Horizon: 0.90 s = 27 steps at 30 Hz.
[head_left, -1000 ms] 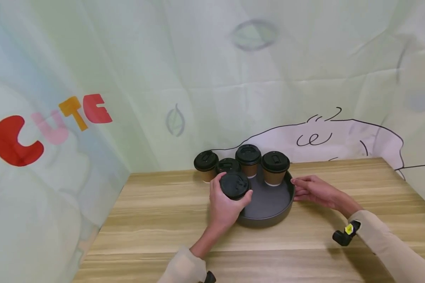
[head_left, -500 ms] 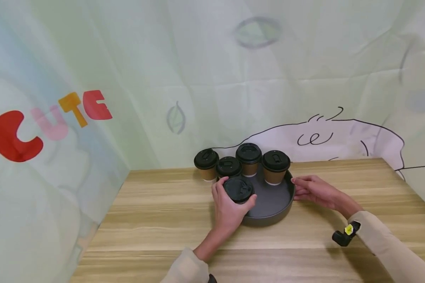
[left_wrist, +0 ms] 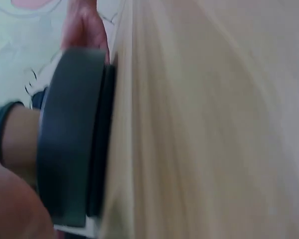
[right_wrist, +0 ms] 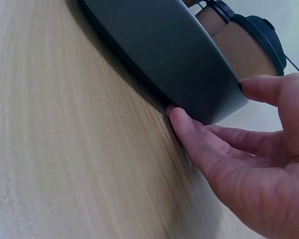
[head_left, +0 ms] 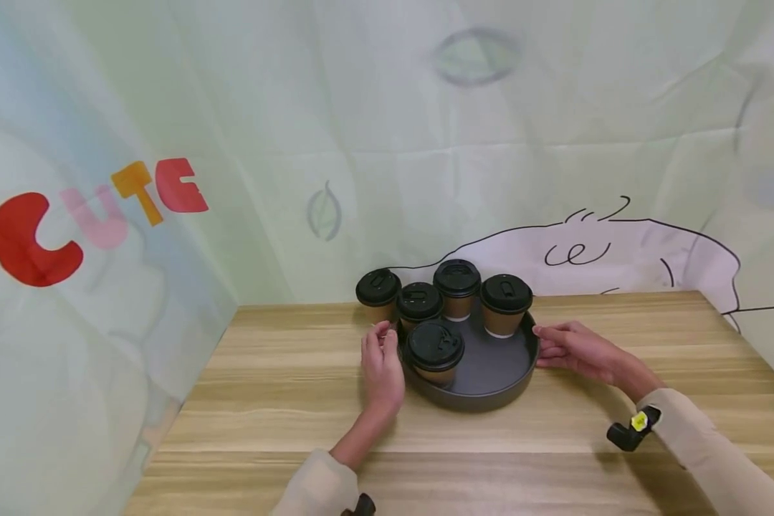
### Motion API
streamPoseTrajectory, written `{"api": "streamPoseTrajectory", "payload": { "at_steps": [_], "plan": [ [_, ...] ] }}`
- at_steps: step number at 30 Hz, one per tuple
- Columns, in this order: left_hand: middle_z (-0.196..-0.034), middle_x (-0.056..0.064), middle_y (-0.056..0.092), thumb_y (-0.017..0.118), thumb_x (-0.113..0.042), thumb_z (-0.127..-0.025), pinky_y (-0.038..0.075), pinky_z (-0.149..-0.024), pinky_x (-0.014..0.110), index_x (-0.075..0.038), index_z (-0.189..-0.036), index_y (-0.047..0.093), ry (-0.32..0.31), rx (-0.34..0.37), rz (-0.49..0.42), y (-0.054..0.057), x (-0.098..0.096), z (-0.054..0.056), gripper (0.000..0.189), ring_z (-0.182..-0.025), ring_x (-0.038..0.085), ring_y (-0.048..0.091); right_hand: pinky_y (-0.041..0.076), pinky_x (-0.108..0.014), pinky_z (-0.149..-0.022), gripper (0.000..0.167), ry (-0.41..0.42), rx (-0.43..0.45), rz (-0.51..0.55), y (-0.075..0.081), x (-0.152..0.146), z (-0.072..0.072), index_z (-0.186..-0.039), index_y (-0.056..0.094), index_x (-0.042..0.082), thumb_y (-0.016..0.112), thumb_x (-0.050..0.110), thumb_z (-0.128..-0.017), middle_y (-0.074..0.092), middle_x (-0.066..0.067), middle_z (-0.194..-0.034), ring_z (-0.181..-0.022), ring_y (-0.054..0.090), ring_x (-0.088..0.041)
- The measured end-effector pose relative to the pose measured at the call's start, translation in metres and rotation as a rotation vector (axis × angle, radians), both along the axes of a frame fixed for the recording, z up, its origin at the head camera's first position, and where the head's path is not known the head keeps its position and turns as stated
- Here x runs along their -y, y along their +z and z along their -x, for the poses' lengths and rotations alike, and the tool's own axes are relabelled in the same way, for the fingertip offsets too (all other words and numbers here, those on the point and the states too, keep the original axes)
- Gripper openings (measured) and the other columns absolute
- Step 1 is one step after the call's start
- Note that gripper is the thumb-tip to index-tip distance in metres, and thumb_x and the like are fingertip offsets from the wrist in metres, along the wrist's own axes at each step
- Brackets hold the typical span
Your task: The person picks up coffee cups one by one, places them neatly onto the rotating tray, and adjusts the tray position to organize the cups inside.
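My left hand (head_left: 383,373) is beside the left edge of a round dark grey tray (head_left: 484,403), fingers loosely bent and nothing in them. Just right of it, a paper coffee cup (head_left: 435,351) with a black lid stands upright in the tray. My right hand (head_left: 583,351) grips the tray's right side; in the right wrist view the thumb (right_wrist: 261,88) is at the rim and the fingers are at the bottom edge. Two more lidded cups, a back cup (head_left: 456,287) and a right cup (head_left: 506,304), stand in the tray.
Behind the near cup is another lidded cup (head_left: 419,304), its base hidden. A further cup (head_left: 378,294) stands at the far left, apparently outside the tray. The wooden table (head_left: 264,401) meets a printed curtain (head_left: 284,179) at the back.
My left hand has lowered the near cup into the tray, let go and moved left off it. My right hand stays on the tray's edge.
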State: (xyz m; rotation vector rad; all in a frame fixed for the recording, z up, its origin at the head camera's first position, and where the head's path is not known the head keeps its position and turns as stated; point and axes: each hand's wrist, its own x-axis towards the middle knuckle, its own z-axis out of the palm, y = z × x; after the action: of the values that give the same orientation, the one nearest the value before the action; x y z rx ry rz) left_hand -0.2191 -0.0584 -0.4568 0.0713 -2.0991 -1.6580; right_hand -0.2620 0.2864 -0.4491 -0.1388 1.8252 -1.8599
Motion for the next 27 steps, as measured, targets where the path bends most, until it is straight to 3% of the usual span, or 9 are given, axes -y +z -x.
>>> {"api": "streamPoseTrajectory", "payload": {
  "at_steps": [3,6,13,18,23,27],
  "plan": [
    [-0.128,0.019,0.064,0.045,-0.02,-0.109,0.046,-0.105,0.052,0.005,-0.131,0.063,0.0,0.161,0.039,-0.003,0.009,0.006,0.038,-0.12,0.036,0.058,0.056,-0.041,-0.098,0.048,0.007,0.018,0.026,0.0,0.0,-0.003,-0.135,0.042,-0.023,0.049,0.018,-0.111,0.071,-0.02,-0.111,-0.101,0.072,-0.023],
    [-0.13,0.02,0.067,0.042,-0.018,-0.109,0.045,-0.108,0.053,0.006,-0.132,0.065,-0.046,0.253,0.078,-0.006,0.016,0.009,0.041,-0.125,0.037,0.059,0.056,-0.042,-0.099,0.043,0.014,0.034,0.056,-0.001,0.001,-0.007,-0.13,0.043,-0.022,0.05,0.016,-0.11,0.071,-0.019,-0.107,-0.099,0.073,-0.023],
    [-0.134,0.022,0.066,0.045,-0.016,-0.108,0.044,-0.11,0.054,0.008,-0.131,0.066,-0.118,0.278,0.136,-0.006,0.019,0.008,0.04,-0.13,0.039,0.057,0.054,-0.043,-0.101,0.03,0.059,0.072,0.099,-0.001,0.005,-0.021,-0.119,0.05,-0.014,0.05,0.015,-0.11,0.073,-0.018,-0.104,-0.1,0.073,-0.025],
    [-0.137,0.021,0.064,0.044,-0.017,-0.108,0.042,-0.113,0.053,0.007,-0.134,0.064,-0.137,0.319,0.13,-0.006,0.019,0.01,0.041,-0.134,0.038,0.054,0.052,-0.044,-0.103,0.037,0.107,0.075,0.111,-0.001,0.004,-0.027,-0.123,0.053,-0.017,0.048,0.018,-0.112,0.072,-0.022,-0.112,-0.108,0.071,-0.029],
    [-0.142,0.021,0.06,0.041,-0.019,-0.109,0.039,-0.115,0.054,0.006,-0.139,0.061,-0.167,0.361,0.127,-0.004,0.02,0.01,0.044,-0.138,0.038,0.05,0.053,-0.043,-0.103,0.054,0.004,0.052,0.103,0.0,-0.002,-0.021,-0.138,0.04,-0.022,0.04,0.026,-0.115,0.068,-0.024,-0.123,-0.109,0.071,-0.026],
    [-0.144,0.022,0.058,0.04,-0.018,-0.109,0.037,-0.116,0.054,0.007,-0.141,0.059,-0.187,0.378,0.124,-0.003,0.02,0.009,0.045,-0.14,0.039,0.048,0.053,-0.042,-0.104,0.055,-0.031,0.046,0.09,0.001,-0.003,-0.012,-0.143,0.035,-0.02,0.04,0.027,-0.114,0.065,-0.022,-0.127,-0.11,0.069,-0.023]
  ]
}}
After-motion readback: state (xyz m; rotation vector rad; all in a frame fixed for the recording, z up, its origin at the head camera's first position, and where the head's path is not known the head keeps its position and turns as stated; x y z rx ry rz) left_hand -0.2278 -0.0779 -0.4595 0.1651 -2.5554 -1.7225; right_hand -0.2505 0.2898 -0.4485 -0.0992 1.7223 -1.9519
